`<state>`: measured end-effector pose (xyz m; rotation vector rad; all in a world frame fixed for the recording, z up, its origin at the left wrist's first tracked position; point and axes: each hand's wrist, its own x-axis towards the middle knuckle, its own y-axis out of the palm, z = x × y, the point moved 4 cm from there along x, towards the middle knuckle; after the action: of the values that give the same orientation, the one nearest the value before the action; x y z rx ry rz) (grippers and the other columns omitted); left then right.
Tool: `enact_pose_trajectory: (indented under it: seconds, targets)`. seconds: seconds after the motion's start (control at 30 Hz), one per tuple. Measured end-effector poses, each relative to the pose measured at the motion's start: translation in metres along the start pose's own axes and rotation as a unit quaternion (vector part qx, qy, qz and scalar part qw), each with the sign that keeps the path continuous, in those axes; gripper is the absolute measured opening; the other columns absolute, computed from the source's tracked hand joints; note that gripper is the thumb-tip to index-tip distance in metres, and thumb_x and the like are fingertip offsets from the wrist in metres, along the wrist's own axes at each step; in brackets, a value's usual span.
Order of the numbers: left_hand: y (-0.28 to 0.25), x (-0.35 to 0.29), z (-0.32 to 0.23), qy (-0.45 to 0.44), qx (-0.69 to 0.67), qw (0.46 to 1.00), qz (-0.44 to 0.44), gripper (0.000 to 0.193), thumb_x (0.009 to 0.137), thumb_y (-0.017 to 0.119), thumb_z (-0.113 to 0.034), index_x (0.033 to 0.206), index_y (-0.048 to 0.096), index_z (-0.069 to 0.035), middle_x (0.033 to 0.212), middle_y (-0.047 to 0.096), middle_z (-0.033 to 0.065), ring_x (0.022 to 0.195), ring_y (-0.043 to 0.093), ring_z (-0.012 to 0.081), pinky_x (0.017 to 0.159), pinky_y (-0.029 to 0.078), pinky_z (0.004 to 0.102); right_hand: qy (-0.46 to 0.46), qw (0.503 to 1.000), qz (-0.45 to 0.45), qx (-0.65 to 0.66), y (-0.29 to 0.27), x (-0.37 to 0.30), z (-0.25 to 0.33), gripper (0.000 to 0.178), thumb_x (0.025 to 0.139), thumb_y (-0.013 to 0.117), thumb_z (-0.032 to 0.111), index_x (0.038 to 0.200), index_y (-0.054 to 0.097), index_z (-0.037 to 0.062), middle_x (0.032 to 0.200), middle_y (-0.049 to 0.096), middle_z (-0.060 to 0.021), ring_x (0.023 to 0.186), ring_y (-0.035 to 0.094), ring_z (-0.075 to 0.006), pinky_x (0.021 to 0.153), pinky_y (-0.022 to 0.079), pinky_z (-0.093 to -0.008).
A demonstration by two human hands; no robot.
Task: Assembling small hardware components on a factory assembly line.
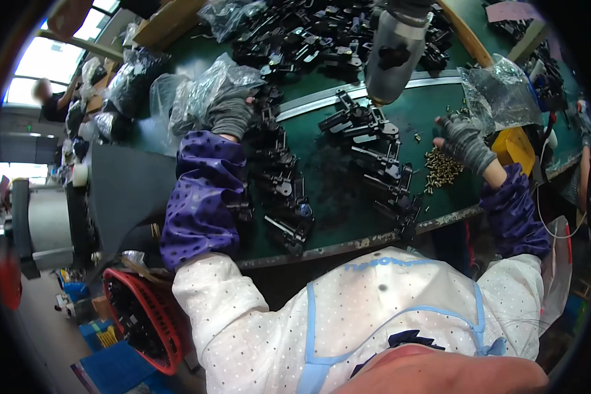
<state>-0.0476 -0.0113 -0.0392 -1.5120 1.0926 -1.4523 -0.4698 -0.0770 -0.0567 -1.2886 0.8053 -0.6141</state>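
Note:
My left hand (231, 117), in a grey striped fingerless glove, is at the left of the bench beside a crumpled clear plastic bag (207, 92) and a column of black metal assemblies (284, 184). Its fingers are mostly hidden, so I cannot tell what they grip. On the right, my right hand (467, 146), gloved alike, hovers at the upper edge of a pile of small brass-coloured screws (442, 169). Its thumb and forefinger are apart with nothing visible between them. Between my hands lies a second slanting row of black metal assemblies (377, 154).
A grey cylindrical tool (395, 59) hangs over the green bench (331, 220). Behind it, a metal rail (322, 100) crosses in front of heaped black parts (302, 39). A yellow container (515, 150) and a clear bag (502, 95) sit right; a red basket (144, 315) stands lower left.

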Motion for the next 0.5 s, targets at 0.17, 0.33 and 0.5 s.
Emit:
enact_pose_trajectory:
  seconds: [0.17,0.33,0.5]
  targets:
    - [0.034,0.022,0.02,-0.213,0.154,0.96,0.094,0.018,0.074,0.056,-0.022,0.083,0.06,-0.007,0.08,0.06,0.0125,0.074,0.057,0.0283,0.067,0.045,0.0348,-0.089,0.995,-0.016,0.031,0.014,-0.01,0.012,0.026,0.071,0.058,0.024,0.091,0.051,0.0073,0.087,0.054,-0.0126,0.083,0.053,-0.0293,0.071,0.043,-0.0367]
    - [0.039,0.03,0.04,-0.266,0.086,0.95,0.14,0.021,0.074,0.057,-0.026,0.083,0.06,-0.008,0.079,0.06,0.0119,0.074,0.058,0.0277,0.067,0.045,0.0347,-0.093,0.994,0.001,0.052,0.014,0.002,0.016,0.02,0.072,0.056,0.021,0.086,0.052,0.007,0.08,0.056,-0.011,0.077,0.055,-0.0276,0.066,0.044,-0.0364]
    - [0.03,0.014,0.014,-0.226,-0.114,0.967,0.01,0.026,0.072,0.06,-0.033,0.082,0.061,-0.009,0.078,0.061,0.0103,0.073,0.058,0.0257,0.066,0.044,0.0339,-0.117,0.992,0.042,0.026,0.021,0.007,0.011,0.019,0.072,0.056,0.022,0.084,0.054,0.0071,0.073,0.057,-0.0106,0.07,0.057,-0.0281,0.06,0.045,-0.0374]
